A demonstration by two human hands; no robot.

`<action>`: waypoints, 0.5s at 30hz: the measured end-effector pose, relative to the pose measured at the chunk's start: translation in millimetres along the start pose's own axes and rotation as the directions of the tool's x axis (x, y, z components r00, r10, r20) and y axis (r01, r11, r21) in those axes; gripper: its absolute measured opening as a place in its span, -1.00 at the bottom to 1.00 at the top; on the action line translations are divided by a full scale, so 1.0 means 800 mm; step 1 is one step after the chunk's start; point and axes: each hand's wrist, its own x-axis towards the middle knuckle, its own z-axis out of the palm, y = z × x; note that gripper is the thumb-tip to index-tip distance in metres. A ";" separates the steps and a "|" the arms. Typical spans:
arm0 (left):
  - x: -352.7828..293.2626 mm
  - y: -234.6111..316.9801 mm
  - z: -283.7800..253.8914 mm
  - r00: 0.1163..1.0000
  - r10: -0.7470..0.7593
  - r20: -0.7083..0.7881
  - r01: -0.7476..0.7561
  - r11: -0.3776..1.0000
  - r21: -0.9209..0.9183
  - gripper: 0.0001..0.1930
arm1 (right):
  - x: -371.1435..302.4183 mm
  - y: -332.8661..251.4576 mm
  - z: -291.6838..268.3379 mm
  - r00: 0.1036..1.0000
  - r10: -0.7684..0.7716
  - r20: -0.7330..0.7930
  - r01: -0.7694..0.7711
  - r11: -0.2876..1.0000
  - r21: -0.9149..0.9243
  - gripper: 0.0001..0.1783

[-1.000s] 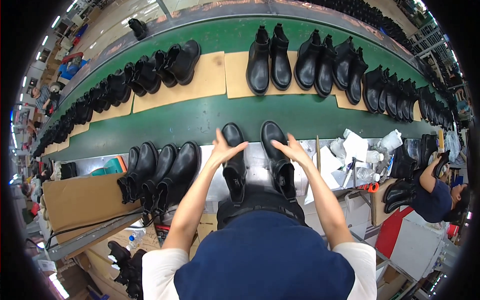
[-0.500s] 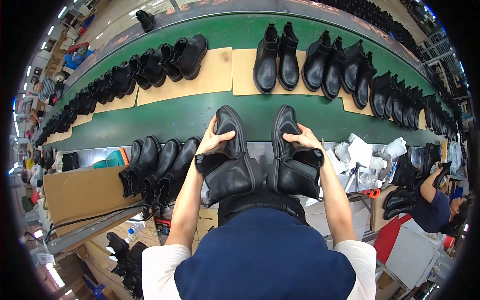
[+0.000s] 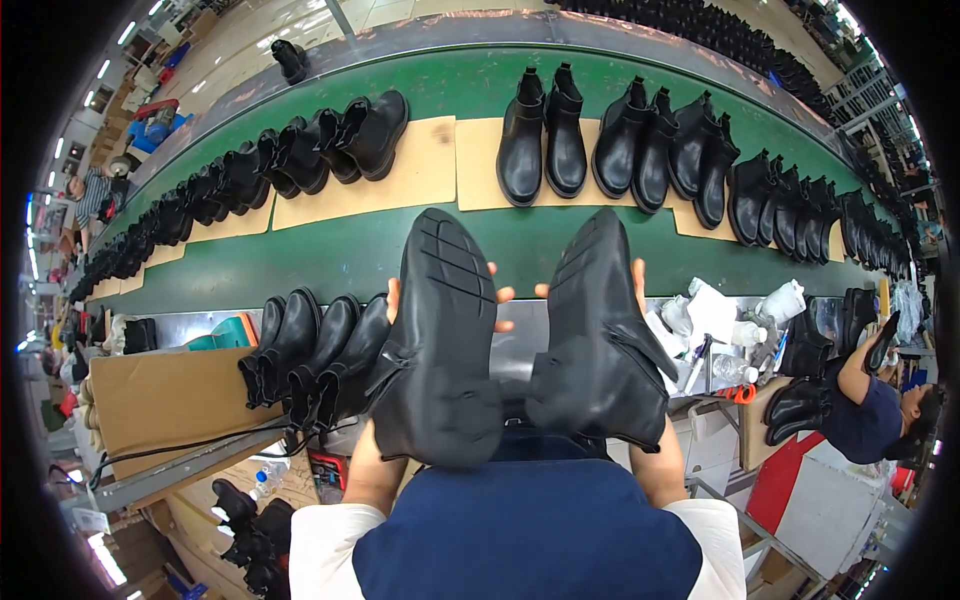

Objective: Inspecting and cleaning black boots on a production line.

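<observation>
Two black leather ankle boots are held up in front of my body, soles toward me. My left hand (image 3: 504,295) grips the left boot (image 3: 445,330) around its forefoot; fingertips show at the sole's right edge, and the palm is hidden behind it. Around the front of the right boot (image 3: 590,310) my right hand (image 3: 639,283) is closed, with fingers showing at both sides. The left sole faces me flat, its tread grooves visible. Tilted a little, the right boot also shows its side and its opened shaft. Both toes point away from me.
Beyond my hands runs a green belt (image 3: 400,235) with rows of black boots on cardboard sheets (image 3: 430,165). More boots (image 3: 330,340) stand at left beside a cardboard box (image 3: 170,400). White rags (image 3: 711,311) and plastic bottles (image 3: 735,369) lie at right. A co-worker (image 3: 870,410) sits far right.
Both boots have been turned over in my hands, from uppers facing me to soles facing me. My fingers now mostly sit behind them.
</observation>
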 end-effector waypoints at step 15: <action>-0.064 -0.083 -0.105 0.896 0.020 -0.443 -0.044 0.998 -0.043 -0.54 | 0.002 0.074 -0.116 0.968 -0.028 -0.251 0.009 0.997 -0.074 -0.46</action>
